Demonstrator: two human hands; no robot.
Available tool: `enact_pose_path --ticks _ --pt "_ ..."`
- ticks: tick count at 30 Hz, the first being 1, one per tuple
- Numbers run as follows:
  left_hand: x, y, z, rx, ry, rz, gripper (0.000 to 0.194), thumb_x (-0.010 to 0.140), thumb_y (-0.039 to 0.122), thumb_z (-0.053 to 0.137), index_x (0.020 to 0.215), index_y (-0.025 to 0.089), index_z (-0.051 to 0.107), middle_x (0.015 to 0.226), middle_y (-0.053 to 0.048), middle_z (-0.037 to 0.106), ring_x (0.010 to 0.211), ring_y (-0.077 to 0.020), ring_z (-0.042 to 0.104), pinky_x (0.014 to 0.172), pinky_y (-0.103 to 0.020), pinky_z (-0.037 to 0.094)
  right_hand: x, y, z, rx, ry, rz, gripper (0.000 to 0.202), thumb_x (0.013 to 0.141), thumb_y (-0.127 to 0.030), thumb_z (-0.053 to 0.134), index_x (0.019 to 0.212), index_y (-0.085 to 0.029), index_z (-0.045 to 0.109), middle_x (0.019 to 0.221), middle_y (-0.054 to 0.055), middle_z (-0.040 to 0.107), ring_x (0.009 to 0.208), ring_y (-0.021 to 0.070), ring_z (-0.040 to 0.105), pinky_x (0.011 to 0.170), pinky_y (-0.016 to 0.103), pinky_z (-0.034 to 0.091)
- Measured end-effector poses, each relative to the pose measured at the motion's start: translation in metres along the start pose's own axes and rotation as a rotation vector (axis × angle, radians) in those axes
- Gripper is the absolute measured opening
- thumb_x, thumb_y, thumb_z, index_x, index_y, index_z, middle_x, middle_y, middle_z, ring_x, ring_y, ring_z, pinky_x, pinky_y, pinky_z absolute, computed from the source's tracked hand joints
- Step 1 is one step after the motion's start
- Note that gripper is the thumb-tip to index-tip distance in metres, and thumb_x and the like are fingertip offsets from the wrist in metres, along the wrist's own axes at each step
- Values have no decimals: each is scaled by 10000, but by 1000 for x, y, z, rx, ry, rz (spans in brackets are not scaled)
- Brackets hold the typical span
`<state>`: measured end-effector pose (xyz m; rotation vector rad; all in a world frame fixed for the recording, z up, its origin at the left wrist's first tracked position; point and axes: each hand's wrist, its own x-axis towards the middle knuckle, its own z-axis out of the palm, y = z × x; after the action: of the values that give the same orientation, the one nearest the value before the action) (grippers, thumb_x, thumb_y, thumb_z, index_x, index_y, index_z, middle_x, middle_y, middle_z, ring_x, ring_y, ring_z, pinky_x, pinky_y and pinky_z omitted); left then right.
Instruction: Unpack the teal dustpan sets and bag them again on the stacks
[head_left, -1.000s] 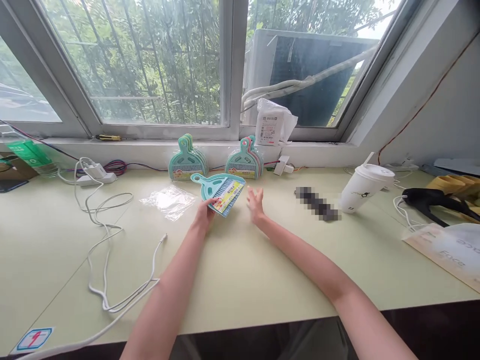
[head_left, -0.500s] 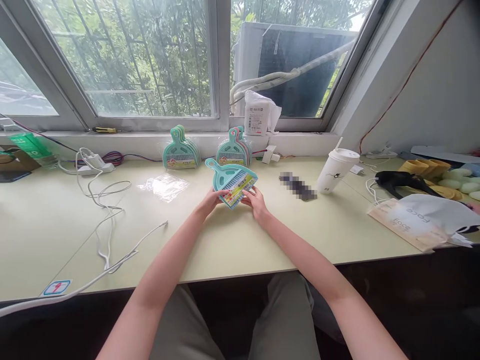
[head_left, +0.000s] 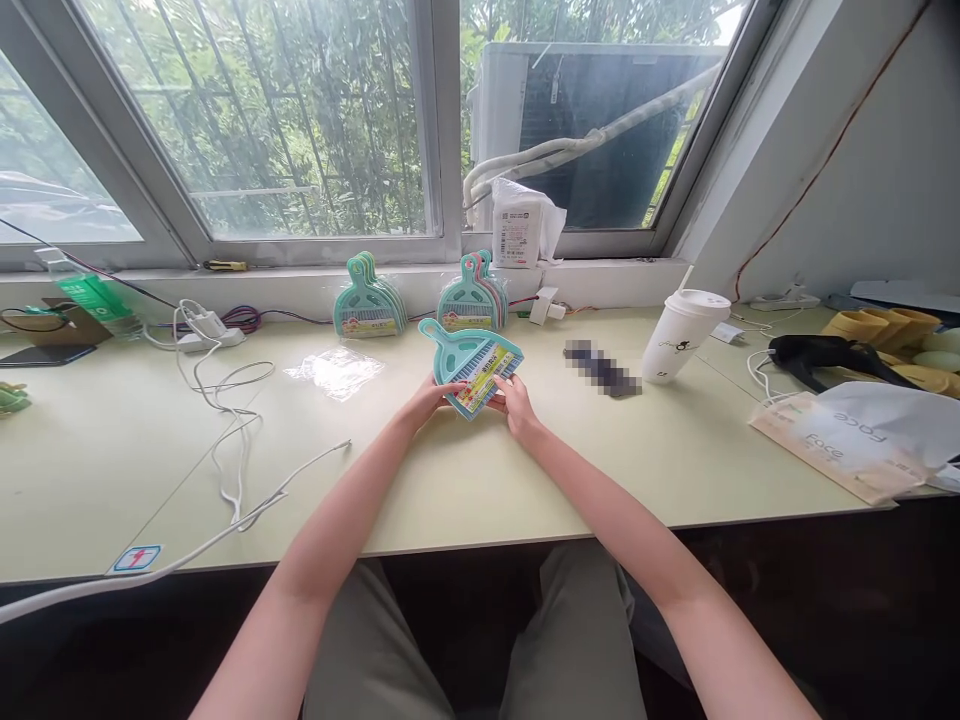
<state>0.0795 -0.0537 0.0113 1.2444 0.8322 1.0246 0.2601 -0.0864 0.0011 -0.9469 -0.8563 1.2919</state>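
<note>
Between my two hands, above the table, is a teal dustpan-and-brush set with a yellow label. It is tilted, its handle toward the upper left. My left hand grips its lower left edge, thumb over the front. My right hand holds the lower right side, thumb on the label and fingers partly hidden behind. Behind it, against the window ledge, stand two wrapped stacks of similar sets, a left stack and a right stack. A crumpled clear plastic wrapper lies left of my hands.
White cables run over the left of the table. On the right are a blurred dark object, a white cup with a straw, and a paper bag. A packet rests on the ledge.
The view has shifted slightly, so most things sit a little further right in the picture. Both hands still hold the dustpan set, with almost the same grip and tilt.
</note>
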Motion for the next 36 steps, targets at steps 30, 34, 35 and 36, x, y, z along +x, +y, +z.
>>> enact_pose_path --ticks 30,34,35,36 --pt "-3 3 -35 1612 283 172 316 913 352 503 1053 180 728 1218 -141 657 1137 -298 582 924 -380 449 0 -18 -8 -74 65 127 151 824 -55 605 935 -155 626 880 51 755 676 157 717 664 303 630" --pt "-5 10 -44 1633 339 4 314 920 280 463 959 150 747 1077 -160 696 1034 -287 631 855 -350 474 5 -24 -16 -110 49 175 175 808 -22 599 928 -142 641 855 57 761 687 161 725 666 299 630" --pt "-5 12 -47 1647 370 -36 323 920 247 447 962 131 745 1051 -172 698 1010 -289 642 843 -349 476 7 -25 -19 -123 40 181 171 806 -22 602 924 -140 643 850 59 761 687 163 726 665 299 631" --pt "-5 14 -48 1660 399 -69 334 921 228 432 970 112 741 1035 -183 697 993 -292 648 836 -350 477 9 -25 -21 -138 38 183 164 806 -25 605 918 -139 643 849 60 761 686 164 726 661 296 631"
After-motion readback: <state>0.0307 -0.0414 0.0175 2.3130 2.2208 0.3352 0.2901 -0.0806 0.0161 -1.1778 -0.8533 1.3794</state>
